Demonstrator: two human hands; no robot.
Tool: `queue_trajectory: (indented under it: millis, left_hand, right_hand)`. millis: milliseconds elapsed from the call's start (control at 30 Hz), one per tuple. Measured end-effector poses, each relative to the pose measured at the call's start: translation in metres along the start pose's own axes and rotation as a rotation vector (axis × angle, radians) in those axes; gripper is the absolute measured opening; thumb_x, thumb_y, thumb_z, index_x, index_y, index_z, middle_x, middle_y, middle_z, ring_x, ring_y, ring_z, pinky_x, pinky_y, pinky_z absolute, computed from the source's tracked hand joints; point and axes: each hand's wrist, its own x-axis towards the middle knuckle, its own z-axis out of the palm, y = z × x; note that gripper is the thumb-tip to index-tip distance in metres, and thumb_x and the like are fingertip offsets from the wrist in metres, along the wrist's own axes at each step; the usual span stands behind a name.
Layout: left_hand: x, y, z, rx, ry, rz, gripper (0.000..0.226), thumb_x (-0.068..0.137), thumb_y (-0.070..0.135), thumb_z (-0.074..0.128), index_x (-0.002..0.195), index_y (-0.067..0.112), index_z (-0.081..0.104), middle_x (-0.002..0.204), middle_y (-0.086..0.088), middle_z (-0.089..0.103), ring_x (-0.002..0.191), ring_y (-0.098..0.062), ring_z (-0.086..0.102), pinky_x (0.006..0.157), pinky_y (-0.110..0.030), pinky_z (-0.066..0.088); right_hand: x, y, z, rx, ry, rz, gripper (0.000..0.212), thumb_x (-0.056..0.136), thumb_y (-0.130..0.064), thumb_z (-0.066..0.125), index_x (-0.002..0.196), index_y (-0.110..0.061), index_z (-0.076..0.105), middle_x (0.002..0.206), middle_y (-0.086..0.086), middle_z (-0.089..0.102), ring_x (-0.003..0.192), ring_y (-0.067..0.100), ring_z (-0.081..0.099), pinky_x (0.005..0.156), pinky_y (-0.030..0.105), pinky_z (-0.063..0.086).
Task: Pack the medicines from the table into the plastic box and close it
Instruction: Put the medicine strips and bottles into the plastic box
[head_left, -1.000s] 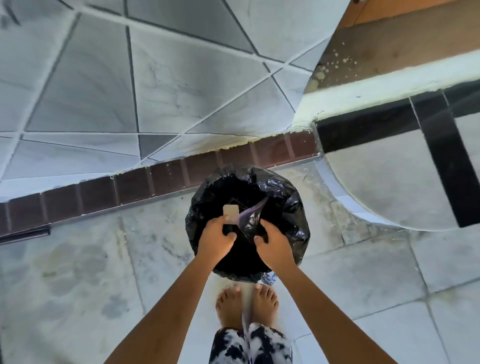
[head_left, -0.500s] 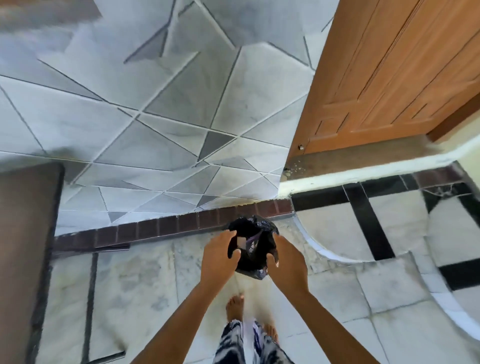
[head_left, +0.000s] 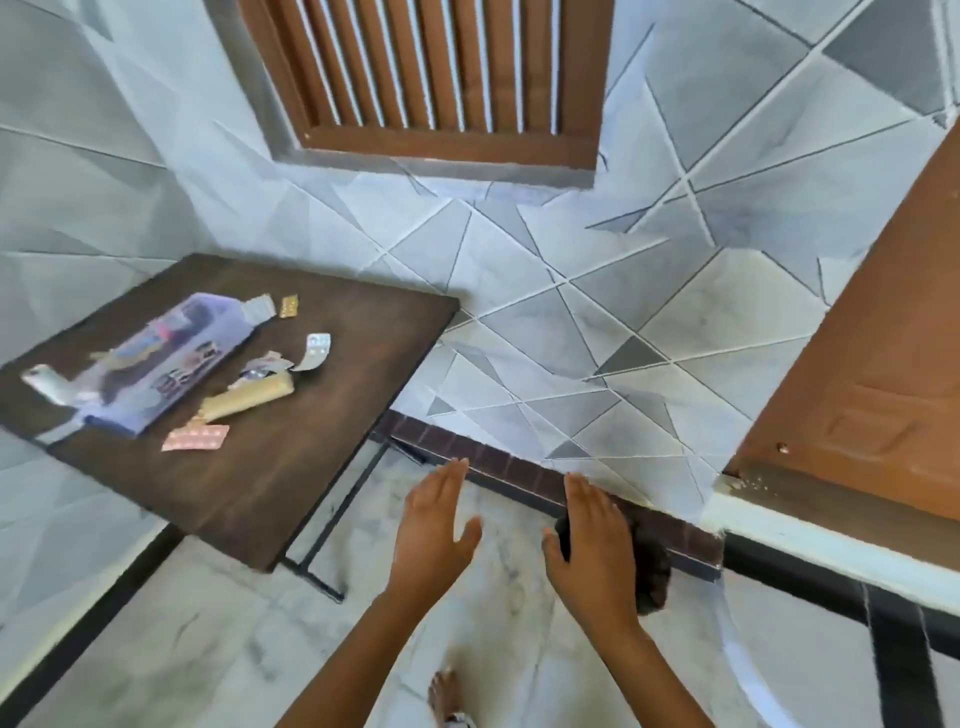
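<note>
Head view: your left hand (head_left: 434, 525) and right hand (head_left: 589, 540) hang flat over the floor, fingers (head_left: 447, 480) straight, loosely spread, pinching nothing — free, I judge, for the next pickup. The plastic box (head_left: 166, 358) lies on the table (head_left: 270, 467) at ten o'clock, well apart, medicines (head_left: 196, 437) scattered beside it.

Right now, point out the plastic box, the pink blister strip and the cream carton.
plastic box (head_left: 171, 358): head view, middle of its translucent body.
pink blister strip (head_left: 196, 437): head view, centre of the strip.
cream carton (head_left: 247, 400): head view, its long side.
</note>
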Motion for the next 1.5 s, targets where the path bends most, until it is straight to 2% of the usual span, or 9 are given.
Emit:
queue_trajectory:
  millis: [100, 200, 333, 467, 733, 967, 1100, 1267, 1500]
  left_hand:
    - [-0.028, -0.03, -0.041, 0.047, 0.111, -0.134, 0.069, 0.09, 0.039, 0.052, 0.148, 0.023, 0.018, 0.157, 0.002, 0.022, 0.145, -0.017, 0.02, 0.121, -0.035, 0.018]
    - [-0.053, -0.063, -0.079, 0.062, 0.22, -0.239, 0.07, 0.091, 0.038, 0.051, 0.148, 0.025, 0.013, 0.159, 0.005, 0.015, 0.147, -0.015, 0.012, 0.121, -0.034, 0.01]
    - [-0.087, -0.119, -0.131, 0.063, 0.347, -0.322, 0.071, 0.088, 0.035, 0.054, 0.148, 0.023, 0.018, 0.157, 0.001, 0.022, 0.146, -0.017, 0.016, 0.121, -0.035, 0.015]
    - [-0.11, -0.176, -0.177, 0.055, 0.425, -0.374, 0.07, 0.087, 0.034, 0.056, 0.147, 0.023, 0.021, 0.155, 0.002, 0.025, 0.145, -0.018, 0.02, 0.12, -0.034, 0.016]
    - [-0.118, -0.302, -0.26, 0.095, 0.451, -0.35, 0.068, 0.087, 0.034, 0.055, 0.146, 0.024, 0.023, 0.155, 0.004, 0.027, 0.145, -0.017, 0.021, 0.12, -0.035, 0.017]
    - [-0.088, -0.376, -0.299, 0.096, 0.45, -0.308, 0.065, 0.088, 0.036, 0.054, 0.145, 0.025, 0.025, 0.155, 0.004, 0.028, 0.145, -0.016, 0.021, 0.119, -0.032, 0.014]
    - [-0.055, -0.415, -0.309, 0.101, 0.439, -0.301, 0.063, 0.089, 0.039, 0.052, 0.145, 0.024, 0.027, 0.154, 0.003, 0.031, 0.143, -0.018, 0.025, 0.118, -0.034, 0.018]
    - [-0.005, -0.472, -0.32, 0.106, 0.388, -0.301, 0.063, 0.088, 0.037, 0.055, 0.144, 0.021, 0.03, 0.153, 0.002, 0.031, 0.143, -0.018, 0.026, 0.118, -0.033, 0.017]
    - [0.065, -0.536, -0.355, 0.092, 0.361, -0.323, 0.056, 0.088, 0.033, 0.056, 0.139, 0.021, 0.038, 0.151, 0.001, 0.036, 0.141, -0.018, 0.031, 0.118, -0.034, 0.018]
  right_hand:
    - [-0.002, -0.053, 0.013, 0.03, -0.088, -0.18, 0.064, 0.087, -0.03, 0.055, 0.142, -0.012, 0.027, 0.151, 0.009, 0.031, 0.14, 0.027, 0.028, 0.114, 0.038, 0.02]
    - [-0.003, -0.106, 0.028, 0.047, -0.124, -0.313, 0.065, 0.083, -0.032, 0.051, 0.141, -0.01, 0.03, 0.148, 0.012, 0.035, 0.138, 0.029, 0.032, 0.112, 0.043, 0.027]
    - [-0.008, -0.186, 0.057, 0.076, -0.116, -0.474, 0.064, 0.079, -0.025, 0.059, 0.137, -0.007, 0.037, 0.142, 0.016, 0.044, 0.131, 0.033, 0.043, 0.107, 0.047, 0.034]
    - [-0.015, -0.264, 0.092, 0.08, -0.104, -0.563, 0.062, 0.078, -0.029, 0.054, 0.135, -0.006, 0.041, 0.138, 0.017, 0.049, 0.127, 0.035, 0.047, 0.103, 0.049, 0.04]
    - [-0.028, -0.396, 0.161, 0.062, -0.084, -0.576, 0.064, 0.082, -0.024, 0.063, 0.138, -0.009, 0.036, 0.143, 0.014, 0.045, 0.133, 0.032, 0.041, 0.107, 0.045, 0.035]
    - [-0.015, -0.455, 0.204, 0.029, -0.072, -0.547, 0.061, 0.082, -0.032, 0.051, 0.137, -0.008, 0.038, 0.141, 0.014, 0.046, 0.131, 0.03, 0.044, 0.105, 0.044, 0.037]
    - [0.01, -0.481, 0.238, 0.033, -0.09, -0.531, 0.062, 0.085, -0.033, 0.05, 0.14, -0.011, 0.031, 0.147, 0.011, 0.039, 0.136, 0.026, 0.036, 0.109, 0.041, 0.034]
    - [0.051, -0.521, 0.286, 0.07, -0.193, -0.488, 0.066, 0.09, -0.032, 0.051, 0.145, -0.017, 0.018, 0.154, 0.005, 0.023, 0.144, 0.021, 0.018, 0.117, 0.035, 0.018]
    - [0.108, -0.58, 0.343, 0.156, -0.238, -0.392, 0.067, 0.083, -0.03, 0.063, 0.14, -0.015, 0.033, 0.149, 0.009, 0.036, 0.138, 0.027, 0.033, 0.111, 0.041, 0.031]
